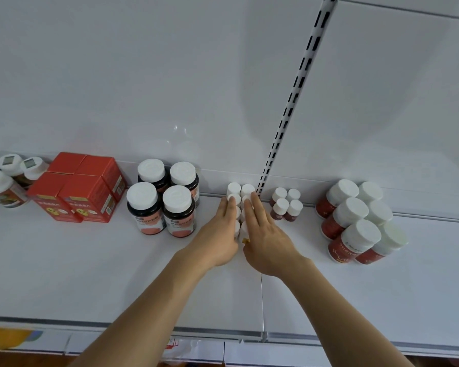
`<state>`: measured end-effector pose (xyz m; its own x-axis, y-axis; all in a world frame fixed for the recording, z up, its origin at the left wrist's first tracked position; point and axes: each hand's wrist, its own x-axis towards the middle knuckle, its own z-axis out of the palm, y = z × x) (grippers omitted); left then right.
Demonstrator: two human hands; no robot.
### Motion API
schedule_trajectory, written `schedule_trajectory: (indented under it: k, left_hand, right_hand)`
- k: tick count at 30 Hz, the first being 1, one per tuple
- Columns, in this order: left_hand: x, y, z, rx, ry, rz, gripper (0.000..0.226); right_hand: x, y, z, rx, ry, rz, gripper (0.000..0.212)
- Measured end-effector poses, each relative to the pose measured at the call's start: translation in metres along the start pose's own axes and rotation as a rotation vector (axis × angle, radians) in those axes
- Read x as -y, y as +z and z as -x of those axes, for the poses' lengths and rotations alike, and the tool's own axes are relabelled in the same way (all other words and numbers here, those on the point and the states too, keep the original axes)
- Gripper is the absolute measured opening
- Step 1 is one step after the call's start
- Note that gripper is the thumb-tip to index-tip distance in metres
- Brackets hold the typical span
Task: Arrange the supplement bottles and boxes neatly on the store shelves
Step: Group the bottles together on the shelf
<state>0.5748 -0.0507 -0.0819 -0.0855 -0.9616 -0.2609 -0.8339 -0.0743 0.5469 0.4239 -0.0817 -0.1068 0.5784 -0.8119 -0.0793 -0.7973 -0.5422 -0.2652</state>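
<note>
A double row of small white-capped bottles (240,190) stands at the back of the white shelf (90,274), near the slotted upright. My left hand (220,234) lies flat against the row's left side, fingers straight and together. My right hand (265,234) presses flat against its right side and partly over the caps. Both hands squeeze the row between them; the front bottles are mostly hidden under my palms. Neither hand wraps around a bottle.
Left of the row stand several dark bottles with white caps (162,205), red boxes (77,189) and brown bottles (6,178). To the right are small red bottles (286,203) and larger red bottles (355,221). The slotted upright (294,102) rises behind.
</note>
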Motion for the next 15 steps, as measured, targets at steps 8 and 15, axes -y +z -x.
schedule_trajectory:
  k: [8, 15]
  left_hand:
    - [-0.0011, -0.0028, 0.0038, -0.012, 0.040, -0.082, 0.093]
    - [0.0033, 0.0032, 0.0023, -0.012, 0.053, -0.178, 0.092]
  right_hand:
    - [-0.0038, -0.0042, 0.0018, -0.043, -0.002, 0.044, 0.096]
    - [-0.0059, -0.0011, -0.0007, -0.008, 0.000, 0.112, 0.090]
